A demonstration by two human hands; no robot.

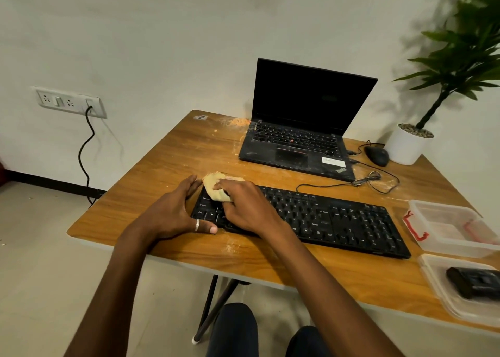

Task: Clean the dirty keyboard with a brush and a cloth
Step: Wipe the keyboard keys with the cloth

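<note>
– Where the black keyboard [338, 221] lies along the near edge of the table [176, 151], which hand is on it?

– Both are. The right hand [249, 208] has its fingers curled round a wadded yellowish cloth [213, 187] and presses it onto the keys at the far left corner. The left hand [173, 210] lies flat beside the keyboard's left end, fingers straight and relaxed, the thumb touching the front edge. A ring [197, 225] sits on that thumb.

– And the surface?

– Wood-grain top, with pale powdery dust [238, 121] thick at the far corner and thinner in front of the keyboard. Behind the keyboard stands an open laptop [303, 129], screen dark, dusty too. To its right are a black mouse [377, 155], a loosely coiled cable [373, 179] and a white pot [407, 145] with a green plant.

– The room?

– Plain pale wall, light floor [40, 248]. A socket panel [70, 102] on the wall has a black cord [86, 151] hanging down from it.

– Any containers?

– Two, at the table's right end. A clear box [454, 227] with a red clasp lies beside the keyboard; its contents I cannot make out. Nearer, a clear tray [438, 283] holds a black object [476, 282], too blurred to name.
</note>
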